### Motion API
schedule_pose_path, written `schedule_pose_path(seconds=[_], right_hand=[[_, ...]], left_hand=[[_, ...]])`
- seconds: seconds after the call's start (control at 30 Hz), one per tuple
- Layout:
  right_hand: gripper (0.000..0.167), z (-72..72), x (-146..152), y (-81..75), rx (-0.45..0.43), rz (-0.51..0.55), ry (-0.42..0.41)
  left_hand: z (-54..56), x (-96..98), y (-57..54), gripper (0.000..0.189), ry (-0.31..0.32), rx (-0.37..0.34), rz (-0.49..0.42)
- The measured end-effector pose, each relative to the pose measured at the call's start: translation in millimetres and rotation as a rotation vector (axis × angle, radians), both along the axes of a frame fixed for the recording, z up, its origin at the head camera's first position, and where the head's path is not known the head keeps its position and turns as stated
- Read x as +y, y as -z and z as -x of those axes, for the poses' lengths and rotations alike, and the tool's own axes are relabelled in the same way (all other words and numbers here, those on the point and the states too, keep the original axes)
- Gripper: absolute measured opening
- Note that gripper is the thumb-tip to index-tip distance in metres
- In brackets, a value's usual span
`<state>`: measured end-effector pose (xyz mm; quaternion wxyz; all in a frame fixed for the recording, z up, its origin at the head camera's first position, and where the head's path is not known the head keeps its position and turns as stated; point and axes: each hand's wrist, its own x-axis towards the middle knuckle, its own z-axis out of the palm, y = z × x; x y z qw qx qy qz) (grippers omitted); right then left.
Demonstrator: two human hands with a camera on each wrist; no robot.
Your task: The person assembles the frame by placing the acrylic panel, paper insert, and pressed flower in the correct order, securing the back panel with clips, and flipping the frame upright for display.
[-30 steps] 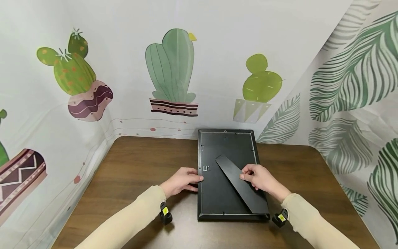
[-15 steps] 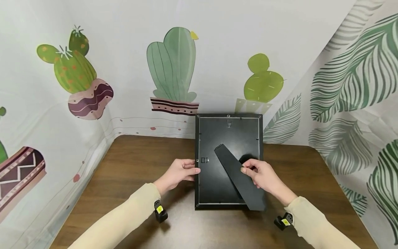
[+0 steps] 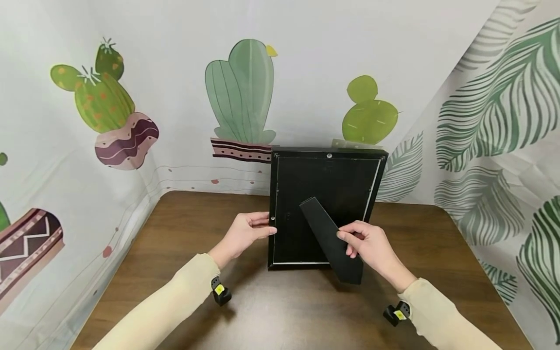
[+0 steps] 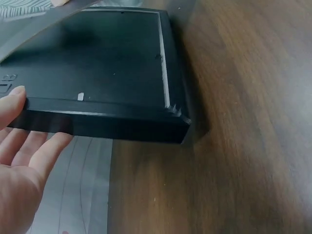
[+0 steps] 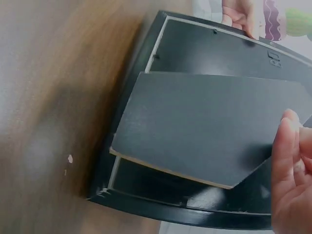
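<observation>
A black picture frame (image 3: 293,243) stands tilted up on the table, its back facing me. Hinged to that back, a black easel leg (image 3: 323,231) swings out toward the lower right. Its free end sits apart from the backing in the right wrist view; whether it touches the table I cannot tell. My left hand (image 3: 242,234) grips the frame's left edge, thumb on the back and fingers behind. In the left wrist view the thumb and fingers clasp the frame's side (image 4: 122,124). My right hand (image 3: 366,243) pinches the right edge of the leg, also visible (image 5: 204,122) up close.
The brown wooden table (image 3: 188,218) extends to both sides and in front of the frame. Close behind it hangs a white cloth backdrop (image 3: 306,73) printed with cacti, with leaf prints on the right side.
The frame has risen from lying nearly flat to standing tilted up, its lower edge shifting away from me. Both hands have moved with it, keeping their holds; the leg now stands out from the back.
</observation>
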<state>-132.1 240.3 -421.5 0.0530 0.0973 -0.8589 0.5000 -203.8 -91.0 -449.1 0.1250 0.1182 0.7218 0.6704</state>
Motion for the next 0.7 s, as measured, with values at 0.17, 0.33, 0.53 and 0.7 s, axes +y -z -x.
schedule_pose_path(seconds=[0.17,0.33,0.53,0.7], right_hand=[[0.005,-4.8,-3.6,2.4,0.080,0.020,0.010],[0.007,-8.7,-9.3,5.8,0.160,0.007,0.018],[0.010,-12.5,-13.4,20.1,0.218,0.017,0.002],[0.013,-16.2,-18.2,27.6,0.237,0.011,0.002]], left_hand=[[-1.4,-0.5,-1.6,0.052,-0.062,0.065,0.068],[-2.4,-2.5,-3.1,0.051,-0.109,0.132,0.115],[-4.6,-5.6,2.9,0.047,-0.146,0.159,0.099],[-5.3,-5.0,7.7,0.042,-0.182,0.183,0.048]])
